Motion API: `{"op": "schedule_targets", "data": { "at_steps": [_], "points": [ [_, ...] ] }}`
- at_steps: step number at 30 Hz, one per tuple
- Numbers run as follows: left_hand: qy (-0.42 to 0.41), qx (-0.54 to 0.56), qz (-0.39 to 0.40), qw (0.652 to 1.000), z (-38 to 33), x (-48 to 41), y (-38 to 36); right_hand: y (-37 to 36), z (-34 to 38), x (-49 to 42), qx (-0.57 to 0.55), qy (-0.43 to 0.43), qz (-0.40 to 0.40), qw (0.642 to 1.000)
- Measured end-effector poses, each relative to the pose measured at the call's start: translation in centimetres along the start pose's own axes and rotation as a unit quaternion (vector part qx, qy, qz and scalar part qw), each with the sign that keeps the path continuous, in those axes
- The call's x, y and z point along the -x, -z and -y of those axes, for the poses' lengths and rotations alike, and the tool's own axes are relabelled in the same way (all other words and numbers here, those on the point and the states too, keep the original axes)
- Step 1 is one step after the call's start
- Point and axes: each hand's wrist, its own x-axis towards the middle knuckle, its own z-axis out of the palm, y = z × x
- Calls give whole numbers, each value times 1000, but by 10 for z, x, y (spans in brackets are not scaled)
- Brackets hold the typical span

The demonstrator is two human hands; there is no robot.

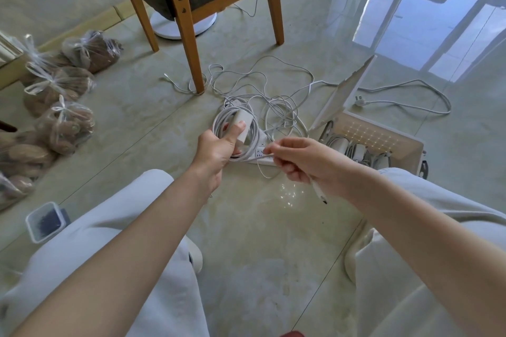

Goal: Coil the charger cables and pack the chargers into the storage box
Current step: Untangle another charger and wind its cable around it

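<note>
Pale tiled floor. Left of the open storage box (410,152), the left hand (216,150) grips a coiled charger cable (219,120), thumb on its brick (243,117); the right hand (298,161) pinches its tail (319,192). A slackened grip could spring the coil into the tangle (276,107) beyond.

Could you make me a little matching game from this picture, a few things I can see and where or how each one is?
Things: 1 coiled charger; 2 cable end; 3 storage box; 4 wall plug.
States: A lying loose beyond the box; B held in the left hand; C lid propped open; D gripped in the right hand.
Pairs: 1-B, 2-D, 3-C, 4-A.
</note>
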Motion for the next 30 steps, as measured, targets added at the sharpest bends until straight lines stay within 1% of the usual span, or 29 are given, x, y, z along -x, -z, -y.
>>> {"op": "schedule_targets", "data": {
  "at_steps": [2, 3, 4, 5, 6, 7, 9, 11, 12, 13, 14, 15, 16, 17, 18, 19, 20, 21, 24, 26, 27, 30],
  "points": [
    [19, 13, -11, 1000, 0, -3, 2, -1, 4, 2, -145, -4, 40, 989],
    [27, 20, -15, 999, 0, -5, 2, -1, 4, 3, -201, 0, 56, 978],
    [33, 25, -17, 999, 0, -6, 2, -1, 4, 2, -233, 11, 71, 970],
    [37, 26, -19, 999, 1, -8, 2, -1, 3, 1, -236, 27, 79, 968],
    [44, 24, -20, 999, 2, -8, 2, -2, 2, 0, -206, 46, 78, 974],
    [51, 22, -21, 998, 4, -10, 2, -4, -1, -1, -151, 65, 64, 984],
    [69, 25, -23, 997, 9, -12, 2, -8, -7, -4, -9, 91, 11, 996],
    [85, 24, -28, 996, 13, -14, 2, -10, -13, -6, 105, 97, -55, 988],
    [92, 21, -27, 995, 15, -15, 2, -10, -14, -7, 136, 99, -92, 981],
    [101, 20, -26, 994, 15, -15, 2, -9, -15, -8, 135, 100, -125, 978],
    [110, 23, -24, 993, 16, -15, 3, -7, -14, -9, 95, 96, -150, 979],
    [120, 32, -21, 992, 16, -15, 2, -4, -11, -10, 16, 82, -160, 983],
    [132, 45, -16, 990, 16, -14, 2, -2, -9, -10, -81, 65, -155, 983],
    [145, 63, -9, 987, 14, -14, 1, 1, -7, -10, -177, 50, -138, 973],
    [154, 89, -2, 984, 12, -12, -1, 3, -6, -11, -251, 35, -123, 959],
    [163, 121, 6, 979, 8, -10, -2, 5, -8, -12, -289, 15, -115, 950],
    [169, 153, 13, 973, 5, -6, -4, 6, -11, -14, -291, -11, -112, 950],
    [172, 178, 22, 969, 0, -2, -7, 7, -15, -16, -268, -38, -112, 956],
    [163, 192, 63, 966, -7, 7, -12, 4, -27, -22, -154, -92, -103, 978],
    [167, 181, 80, 966, -8, 9, -14, 0, -29, -24, -113, -89, -87, 986],
    [169, 178, 84, 966, -8, 9, -14, -1, -28, -24, -113, -80, -79, 987],
    [170, 146, 109, 968, -7, 9, -12, 0, -22, -22, -158, -46, -43, 985]
  ]
}}
